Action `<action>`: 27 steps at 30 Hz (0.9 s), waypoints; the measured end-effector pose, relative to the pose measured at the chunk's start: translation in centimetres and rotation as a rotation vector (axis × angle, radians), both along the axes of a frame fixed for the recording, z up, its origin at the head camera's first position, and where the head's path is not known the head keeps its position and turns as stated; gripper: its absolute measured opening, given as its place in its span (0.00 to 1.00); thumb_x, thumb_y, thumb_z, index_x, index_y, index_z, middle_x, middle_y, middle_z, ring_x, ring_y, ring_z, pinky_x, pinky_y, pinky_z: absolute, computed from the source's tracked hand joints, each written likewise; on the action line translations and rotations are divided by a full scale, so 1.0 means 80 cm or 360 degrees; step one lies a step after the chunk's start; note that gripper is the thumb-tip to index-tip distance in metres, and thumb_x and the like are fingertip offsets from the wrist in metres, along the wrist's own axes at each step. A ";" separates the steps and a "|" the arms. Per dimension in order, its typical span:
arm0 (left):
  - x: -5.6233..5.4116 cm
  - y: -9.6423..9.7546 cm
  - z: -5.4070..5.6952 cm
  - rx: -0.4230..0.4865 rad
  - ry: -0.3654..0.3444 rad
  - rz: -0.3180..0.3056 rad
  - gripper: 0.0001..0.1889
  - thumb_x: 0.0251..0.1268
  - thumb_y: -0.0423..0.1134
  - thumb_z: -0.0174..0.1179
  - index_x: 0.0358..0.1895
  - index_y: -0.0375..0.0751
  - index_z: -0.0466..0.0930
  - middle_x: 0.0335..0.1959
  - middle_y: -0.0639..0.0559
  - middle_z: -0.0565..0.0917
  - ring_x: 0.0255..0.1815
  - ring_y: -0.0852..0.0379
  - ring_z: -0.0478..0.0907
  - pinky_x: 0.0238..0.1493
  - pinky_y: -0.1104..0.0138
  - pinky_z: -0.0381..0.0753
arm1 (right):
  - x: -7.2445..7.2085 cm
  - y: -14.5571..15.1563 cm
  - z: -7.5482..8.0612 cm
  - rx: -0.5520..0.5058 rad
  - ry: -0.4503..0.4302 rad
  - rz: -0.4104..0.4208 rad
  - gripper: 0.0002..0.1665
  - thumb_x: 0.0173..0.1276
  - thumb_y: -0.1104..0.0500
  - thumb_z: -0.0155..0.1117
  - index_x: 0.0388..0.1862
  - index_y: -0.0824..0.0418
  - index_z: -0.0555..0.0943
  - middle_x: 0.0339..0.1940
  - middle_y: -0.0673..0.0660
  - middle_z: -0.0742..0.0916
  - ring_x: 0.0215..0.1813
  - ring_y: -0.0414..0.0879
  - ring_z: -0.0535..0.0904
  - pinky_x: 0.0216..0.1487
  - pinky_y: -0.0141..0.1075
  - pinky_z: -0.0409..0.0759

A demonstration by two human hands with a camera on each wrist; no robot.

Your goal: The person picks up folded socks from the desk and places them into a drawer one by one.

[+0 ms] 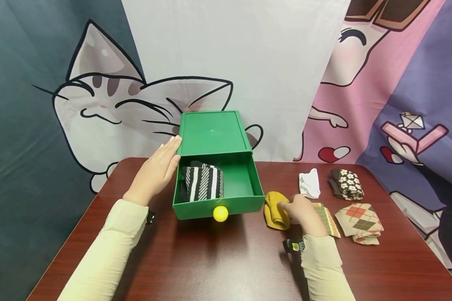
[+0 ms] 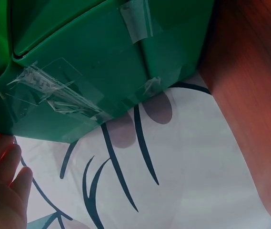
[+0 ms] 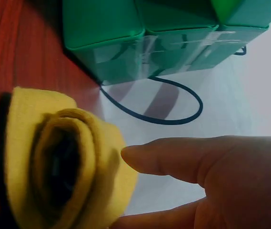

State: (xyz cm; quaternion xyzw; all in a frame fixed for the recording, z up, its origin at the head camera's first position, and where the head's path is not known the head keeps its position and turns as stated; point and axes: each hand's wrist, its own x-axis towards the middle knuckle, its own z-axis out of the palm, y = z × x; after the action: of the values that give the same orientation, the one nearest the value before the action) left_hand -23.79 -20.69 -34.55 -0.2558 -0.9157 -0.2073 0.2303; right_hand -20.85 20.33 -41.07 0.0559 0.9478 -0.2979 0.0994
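A green box stands on the table with its lid raised at the back. My left hand, fingers straight, rests along the lid's left side near the hinge. Inside the box's left half lies a folded black-and-white striped sock. To the right of the box is a rolled yellow sock. My right hand reaches to it from the right, fingertips right at its edge. In the right wrist view the thumb is extended against the yellow sock, with a gap between thumb and finger.
A yellow ball-shaped knob sticks out from the box front. Right of my hand lie a striped sock, an argyle sock, a white sock and a flowered dark sock. A printed curtain hangs behind the table.
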 end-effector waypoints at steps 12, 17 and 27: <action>-0.001 0.000 -0.002 0.0017 0.0021 -0.0007 0.26 0.83 0.40 0.45 0.78 0.34 0.61 0.77 0.40 0.65 0.78 0.42 0.60 0.81 0.56 0.52 | -0.004 -0.007 -0.012 0.0035 0.0036 -0.0046 0.25 0.61 0.50 0.72 0.35 0.74 0.80 0.27 0.59 0.79 0.32 0.53 0.75 0.35 0.45 0.78; -0.001 0.001 0.000 0.0004 0.0026 -0.0002 0.26 0.83 0.40 0.45 0.78 0.34 0.61 0.77 0.40 0.65 0.78 0.42 0.60 0.81 0.56 0.52 | -0.003 -0.009 -0.015 0.0004 0.0070 -0.0044 0.22 0.59 0.50 0.73 0.22 0.63 0.73 0.22 0.55 0.74 0.28 0.50 0.71 0.27 0.38 0.69; -0.001 0.000 -0.001 0.0003 0.0018 0.0002 0.26 0.83 0.39 0.45 0.77 0.32 0.61 0.77 0.38 0.65 0.78 0.42 0.60 0.81 0.55 0.52 | -0.003 -0.013 -0.011 -0.0057 0.0092 -0.0013 0.24 0.59 0.55 0.74 0.41 0.74 0.79 0.34 0.63 0.84 0.38 0.56 0.79 0.43 0.49 0.81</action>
State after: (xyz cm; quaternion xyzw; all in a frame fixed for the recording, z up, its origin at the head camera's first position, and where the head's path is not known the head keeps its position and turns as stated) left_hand -23.85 -20.66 -34.61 -0.2563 -0.9143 -0.2066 0.2359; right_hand -21.08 19.33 -41.97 0.0492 0.9445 -0.3167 0.0717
